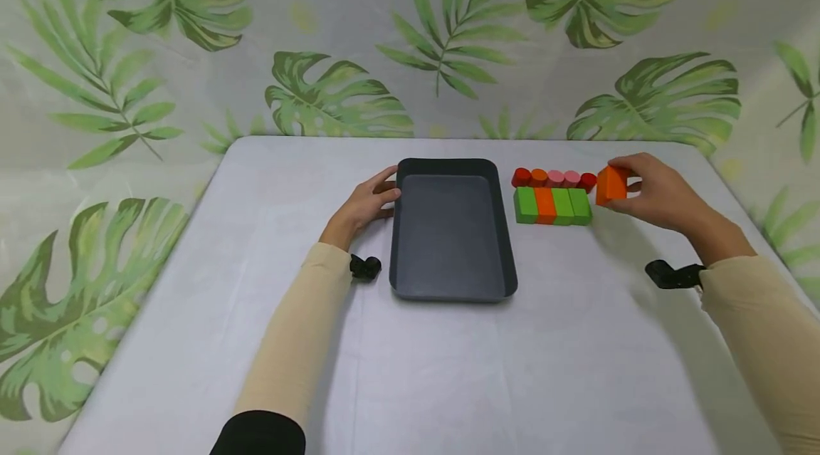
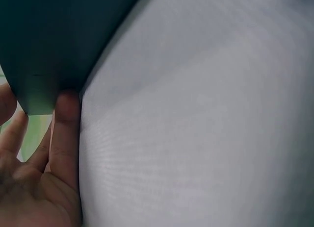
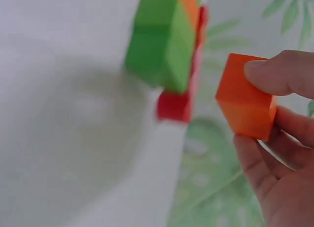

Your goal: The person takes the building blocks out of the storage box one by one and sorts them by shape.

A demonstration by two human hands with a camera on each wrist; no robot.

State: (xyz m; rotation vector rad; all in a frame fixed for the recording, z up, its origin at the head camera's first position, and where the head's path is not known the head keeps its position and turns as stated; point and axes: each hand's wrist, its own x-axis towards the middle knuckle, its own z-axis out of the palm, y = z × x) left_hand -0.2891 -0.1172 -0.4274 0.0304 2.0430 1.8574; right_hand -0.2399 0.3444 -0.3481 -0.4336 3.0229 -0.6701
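My left hand (image 1: 368, 202) rests its fingertips on the left wall of a dark grey baking tray (image 1: 451, 238). In the left wrist view the fingers (image 2: 65, 138) look fairly straight where they meet the tray's outer wall (image 2: 54, 45). My right hand (image 1: 656, 188) pinches an orange block (image 1: 611, 186) between thumb and fingers. This block is held up just past the right end of a row of green blocks (image 1: 564, 206) with an orange block (image 1: 545, 206) among them. The right wrist view shows the thumb (image 3: 272, 72) across one face of the held block (image 3: 245, 97).
Behind the block row stands a line of small cylinders (image 1: 555, 179) in red, orange and pink. A white cloth covers the table (image 1: 423, 369). Its far edge meets a leaf-patterned backdrop (image 1: 461, 42). Each wrist wears a small black camera (image 1: 673, 275).
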